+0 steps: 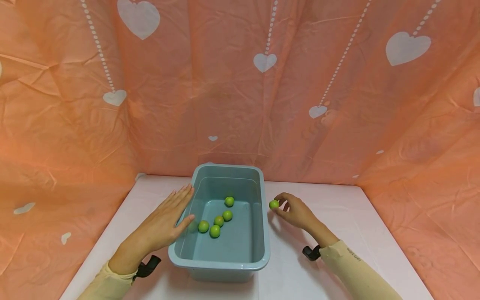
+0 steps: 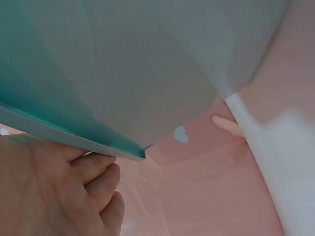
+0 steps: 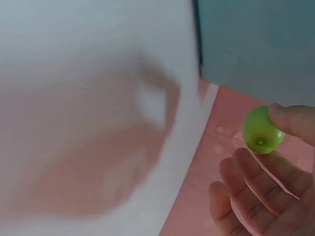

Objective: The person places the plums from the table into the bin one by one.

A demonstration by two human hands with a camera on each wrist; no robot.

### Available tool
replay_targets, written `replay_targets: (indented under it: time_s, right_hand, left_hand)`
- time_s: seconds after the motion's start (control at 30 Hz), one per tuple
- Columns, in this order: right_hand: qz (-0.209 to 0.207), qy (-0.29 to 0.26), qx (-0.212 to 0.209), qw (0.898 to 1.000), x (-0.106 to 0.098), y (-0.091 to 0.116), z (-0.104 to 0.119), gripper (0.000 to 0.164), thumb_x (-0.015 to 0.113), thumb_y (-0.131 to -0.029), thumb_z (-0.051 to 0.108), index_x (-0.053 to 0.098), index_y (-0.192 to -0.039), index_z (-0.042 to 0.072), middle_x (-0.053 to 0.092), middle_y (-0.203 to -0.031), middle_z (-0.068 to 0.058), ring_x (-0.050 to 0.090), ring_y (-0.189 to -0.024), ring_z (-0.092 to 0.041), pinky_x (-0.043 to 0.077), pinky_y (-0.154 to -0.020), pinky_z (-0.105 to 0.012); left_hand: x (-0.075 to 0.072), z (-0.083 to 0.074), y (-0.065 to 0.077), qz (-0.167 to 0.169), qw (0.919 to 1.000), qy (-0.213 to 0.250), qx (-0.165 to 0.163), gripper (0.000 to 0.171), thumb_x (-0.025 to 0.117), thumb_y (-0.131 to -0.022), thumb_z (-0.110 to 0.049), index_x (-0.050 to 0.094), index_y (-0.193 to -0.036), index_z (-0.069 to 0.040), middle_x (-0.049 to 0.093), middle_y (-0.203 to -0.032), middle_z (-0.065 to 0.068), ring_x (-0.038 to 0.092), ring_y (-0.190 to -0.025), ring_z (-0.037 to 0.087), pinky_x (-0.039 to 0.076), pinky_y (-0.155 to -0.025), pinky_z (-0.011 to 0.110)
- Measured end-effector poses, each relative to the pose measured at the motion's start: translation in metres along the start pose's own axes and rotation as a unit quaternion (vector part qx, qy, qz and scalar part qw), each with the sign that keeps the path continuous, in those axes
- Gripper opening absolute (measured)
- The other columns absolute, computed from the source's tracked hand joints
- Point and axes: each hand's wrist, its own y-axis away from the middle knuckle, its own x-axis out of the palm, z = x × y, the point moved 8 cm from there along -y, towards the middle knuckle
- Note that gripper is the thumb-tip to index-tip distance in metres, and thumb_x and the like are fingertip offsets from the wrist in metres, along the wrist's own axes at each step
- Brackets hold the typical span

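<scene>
A grey-blue plastic basin (image 1: 240,254) stands on the table with several small green fruits (image 1: 215,231) on its floor. My left hand (image 1: 165,216) lies with fairly straight fingers over the basin's left rim; in the left wrist view the fingers (image 2: 101,179) show right under that rim. Just right of the basin, my right hand (image 1: 298,212) pinches one round green fruit (image 1: 274,204) between thumb and fingertips. The right wrist view shows the held fruit (image 3: 262,130) with the stem scar facing the camera, beside the basin's outer wall (image 3: 256,49).
A white table (image 1: 326,200) carries the basin. Orange cloth (image 1: 232,96) with white hearts hangs behind the table and on both sides. Black wrist mounts (image 1: 311,253) sit on both forearms. The hand's shadow falls on the table right of the basin.
</scene>
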Motion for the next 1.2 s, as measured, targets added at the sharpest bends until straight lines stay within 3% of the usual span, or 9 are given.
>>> replay_targets:
  time_s: [0.43,0.9,1.2]
  right_hand:
    - [-0.018,-0.006,-0.017,1.0,-0.023,-0.008,0.019,0.03,0.082,-0.096,0.021,0.072,-0.121,0.007,0.072,-0.105,-0.006,0.069,-0.089,-0.028,0.055,-0.073,-0.034]
    - [-0.035,0.002,-0.042,0.998,-0.043,-0.019,0.036,0.031,0.082,-0.096,0.022,0.072,-0.122,0.008,0.074,-0.105,-0.007,0.069,-0.086,-0.019,0.058,-0.076,-0.037]
    - [-0.04,-0.008,-0.056,0.998,-0.052,-0.022,0.047,0.031,0.082,-0.097,0.018,0.072,-0.123,0.006,0.074,-0.106,-0.006,0.069,-0.088,-0.026,0.057,-0.078,-0.039]
  left_hand:
    - [0.0,0.0,0.0,0.001,1.0,0.0,-0.002,0.074,0.056,-0.112,-0.034,0.026,-0.168,0.004,0.024,-0.176,0.019,0.021,-0.163,0.04,0.017,-0.133,0.056]
    - [0.001,0.001,0.0,0.001,1.0,-0.001,-0.004,0.074,0.059,-0.111,-0.031,0.026,-0.168,0.004,0.024,-0.176,0.019,0.023,-0.162,0.042,0.018,-0.133,0.057]
    - [0.0,0.001,0.0,0.004,1.0,-0.001,-0.005,0.075,0.054,-0.113,-0.038,0.026,-0.168,0.004,0.023,-0.176,0.018,0.023,-0.163,0.041,0.019,-0.133,0.057]
